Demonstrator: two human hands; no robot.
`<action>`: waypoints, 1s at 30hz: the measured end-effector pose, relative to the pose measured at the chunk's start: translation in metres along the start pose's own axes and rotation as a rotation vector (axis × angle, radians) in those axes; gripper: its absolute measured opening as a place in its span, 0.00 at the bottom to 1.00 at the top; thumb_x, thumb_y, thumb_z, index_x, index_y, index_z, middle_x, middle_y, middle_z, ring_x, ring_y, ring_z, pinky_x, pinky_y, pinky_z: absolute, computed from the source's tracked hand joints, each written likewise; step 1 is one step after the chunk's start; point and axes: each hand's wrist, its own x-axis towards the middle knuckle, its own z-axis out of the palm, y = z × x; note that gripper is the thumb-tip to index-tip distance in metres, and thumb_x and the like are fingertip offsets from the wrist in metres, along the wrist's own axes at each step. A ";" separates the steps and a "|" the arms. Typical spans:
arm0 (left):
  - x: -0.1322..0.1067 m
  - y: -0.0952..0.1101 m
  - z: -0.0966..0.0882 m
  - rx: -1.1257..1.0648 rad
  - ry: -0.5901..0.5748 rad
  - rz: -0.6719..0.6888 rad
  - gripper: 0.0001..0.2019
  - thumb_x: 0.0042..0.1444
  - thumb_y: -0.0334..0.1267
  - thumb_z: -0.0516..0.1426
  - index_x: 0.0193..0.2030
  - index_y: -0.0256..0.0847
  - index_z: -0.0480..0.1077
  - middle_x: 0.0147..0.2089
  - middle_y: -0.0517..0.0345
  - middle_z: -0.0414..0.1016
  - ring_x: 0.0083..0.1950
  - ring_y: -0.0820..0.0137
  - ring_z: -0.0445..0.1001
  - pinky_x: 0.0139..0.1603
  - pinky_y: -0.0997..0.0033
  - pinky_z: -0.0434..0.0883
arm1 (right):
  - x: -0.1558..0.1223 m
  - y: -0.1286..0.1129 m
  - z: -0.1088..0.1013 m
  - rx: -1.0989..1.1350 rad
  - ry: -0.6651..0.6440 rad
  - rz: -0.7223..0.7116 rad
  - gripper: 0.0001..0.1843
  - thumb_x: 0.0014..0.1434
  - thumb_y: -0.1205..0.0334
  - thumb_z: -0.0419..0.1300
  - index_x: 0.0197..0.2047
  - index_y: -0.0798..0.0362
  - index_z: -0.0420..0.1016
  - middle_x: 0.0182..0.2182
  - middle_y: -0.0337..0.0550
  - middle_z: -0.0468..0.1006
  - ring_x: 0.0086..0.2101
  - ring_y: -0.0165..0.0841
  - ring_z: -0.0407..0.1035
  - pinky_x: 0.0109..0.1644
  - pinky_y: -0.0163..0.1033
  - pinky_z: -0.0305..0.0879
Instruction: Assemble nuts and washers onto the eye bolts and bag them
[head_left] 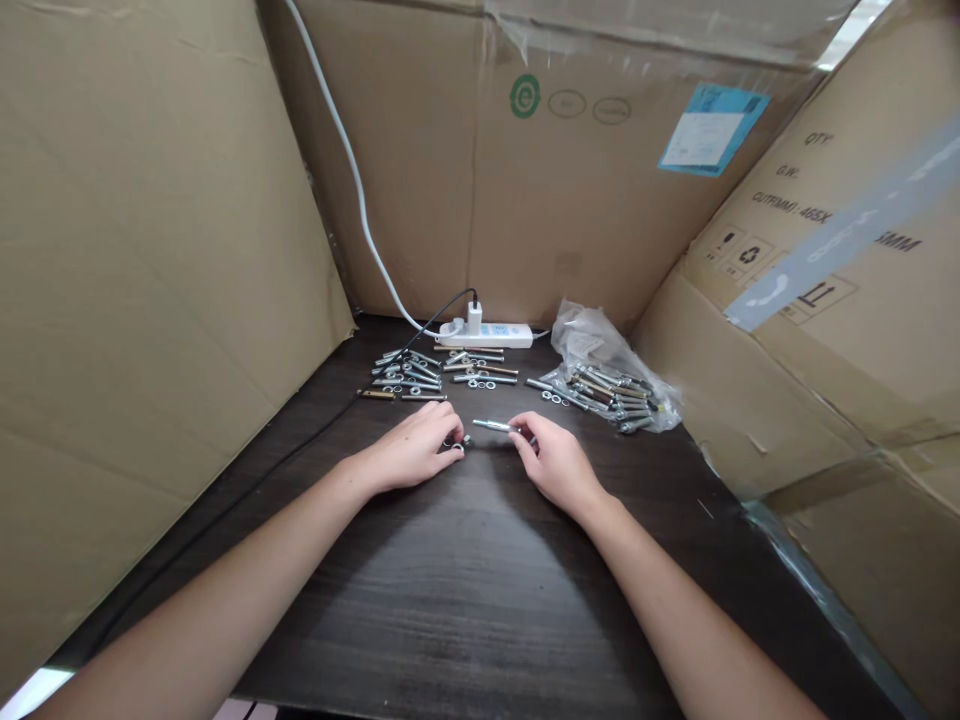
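My right hand (556, 462) rests on the dark wooden table (480, 600) with its fingers pinched on one end of a silver bolt (493, 426), which points left. Just to its left, my left hand (414, 448) lies knuckles up, fingertips curled over small metal parts (457, 442) that look like a nut or washers. The two hands are a short gap apart at the table's middle.
Rows of bolts, sleeves and washers (409, 375) lie behind the hands. A clear plastic bag of bolts (607, 375) sits at the back right. A white power strip (486, 335) with a plugged charger lies against the rear cardboard box (525, 180). Cardboard walls close in left and right.
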 end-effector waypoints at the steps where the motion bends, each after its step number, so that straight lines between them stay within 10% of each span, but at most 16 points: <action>1: 0.000 -0.001 0.000 -0.012 0.007 -0.002 0.05 0.57 0.39 0.56 0.37 0.41 0.66 0.41 0.57 0.66 0.46 0.66 0.64 0.45 0.68 0.63 | 0.000 0.000 0.000 0.000 0.001 0.000 0.07 0.62 0.64 0.52 0.42 0.51 0.70 0.34 0.42 0.77 0.32 0.32 0.71 0.36 0.36 0.65; 13: 0.007 -0.002 0.000 -0.083 0.326 -0.002 0.09 0.61 0.41 0.51 0.32 0.39 0.66 0.34 0.58 0.66 0.38 0.69 0.64 0.42 0.68 0.63 | -0.001 -0.003 0.001 0.010 -0.002 -0.019 0.07 0.62 0.63 0.53 0.42 0.51 0.70 0.34 0.42 0.77 0.33 0.33 0.71 0.36 0.36 0.65; 30: 0.004 0.002 0.006 -0.182 0.257 0.013 0.08 0.61 0.39 0.50 0.39 0.40 0.68 0.34 0.59 0.69 0.34 0.72 0.66 0.35 0.72 0.64 | -0.002 -0.004 0.004 0.033 0.021 0.013 0.07 0.61 0.63 0.54 0.41 0.51 0.71 0.31 0.41 0.76 0.31 0.32 0.70 0.34 0.35 0.64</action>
